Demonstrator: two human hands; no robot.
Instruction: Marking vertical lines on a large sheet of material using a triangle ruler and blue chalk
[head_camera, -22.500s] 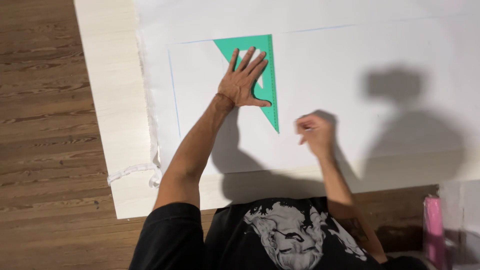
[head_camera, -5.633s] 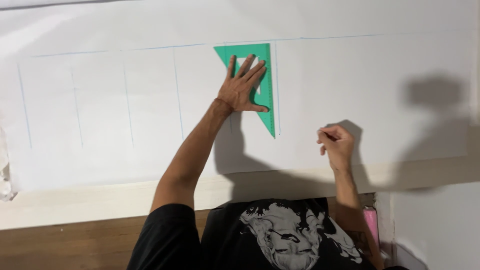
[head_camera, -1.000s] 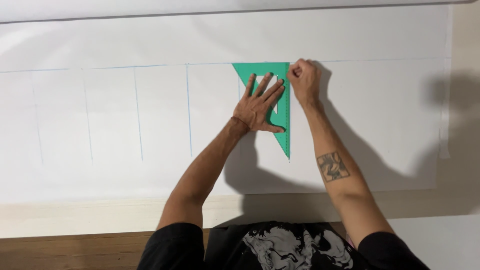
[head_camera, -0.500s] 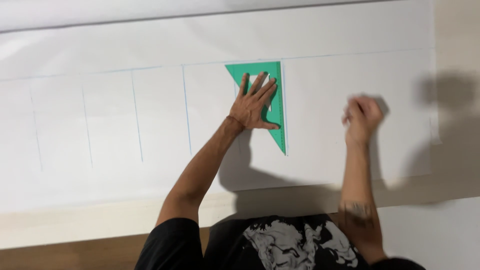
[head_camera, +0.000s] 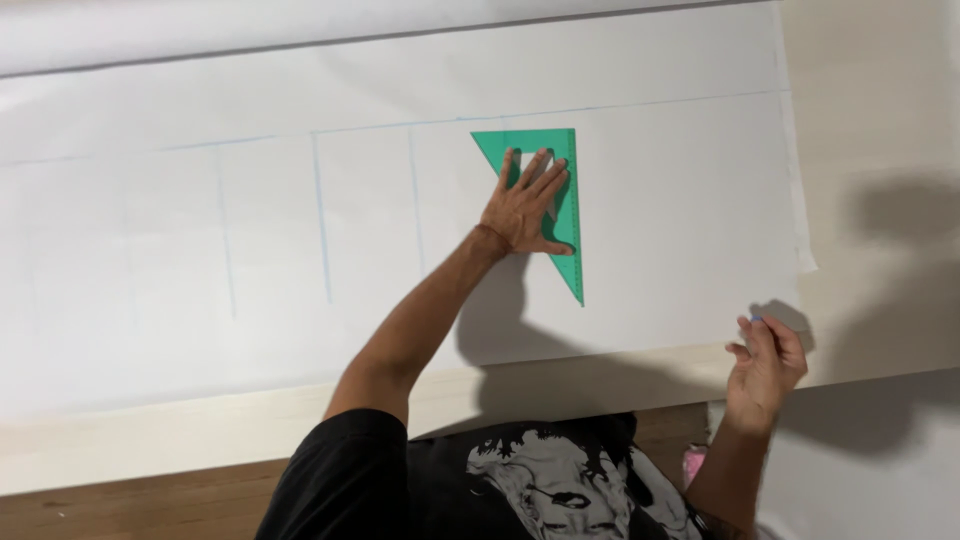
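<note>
**Left hand flat on the green triangle, right hand drawn back with a blue marker**

The pale counter (head_camera: 880, 130) fills most of your view, and a wide white sheet (head_camera: 680, 200) lies spread across it. A long faint blue line runs along the sheet near its far edge, with several shorter blue lines dropping from it toward you on the left half.

On the sheet, right of centre, lies the green triangle ruler (head_camera: 571, 215). Its short edge sits along the long blue line, its straight side runs down on the right, and its point aims toward you.

Your left hand (head_camera: 528, 205) lies flat on the ruler, fingers spread and pointing away from you, palm pressing down; its grip is apart, not closed around anything.

Your right hand (head_camera: 768, 362) is well apart from the ruler, off the sheet near the counter's front edge. Its fingers are pinched together on a small blue marker (head_camera: 756, 318), of which only the tip shows above the fingertips.

A bit of a pink object (head_camera: 693, 464) shows below the counter, beside your right forearm.
</note>
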